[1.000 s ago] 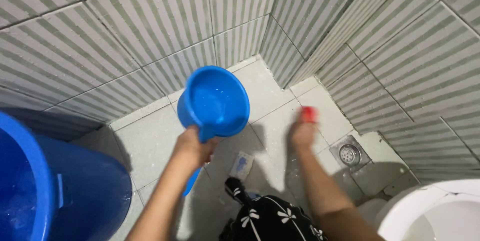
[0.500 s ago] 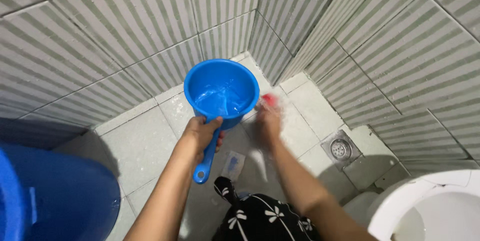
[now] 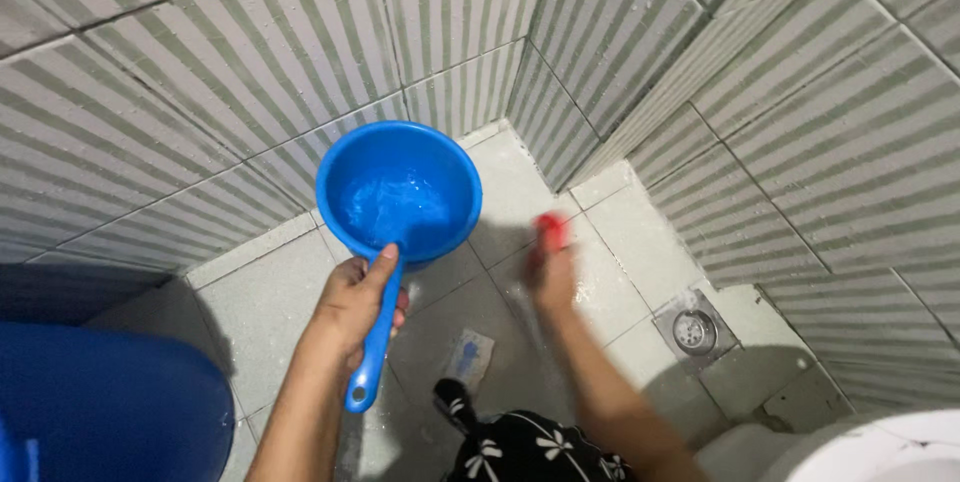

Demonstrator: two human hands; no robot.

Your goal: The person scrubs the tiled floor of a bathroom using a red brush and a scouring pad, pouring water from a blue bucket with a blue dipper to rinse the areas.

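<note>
I see my left hand gripping the handle of a round blue plastic water dipper over the grey tiled floor; a little water glistens inside. My right hand, blurred, is wrapped around a small red object.

From my remote seat I see two bare forearms coming up from the lower edge of the head view, with no sleeves, watch, bracelet or rings that I can make out. The left hand shows plain, short nails on the thumb and fingers. The right hand is blurred, so I cannot tell its nails or any detail on it. Below the right hand, at the bottom edge, lies a black garment printed with small white flowers and leaf shapes. Just left of that garment a dark sandal with a white mark peeks out.
</note>
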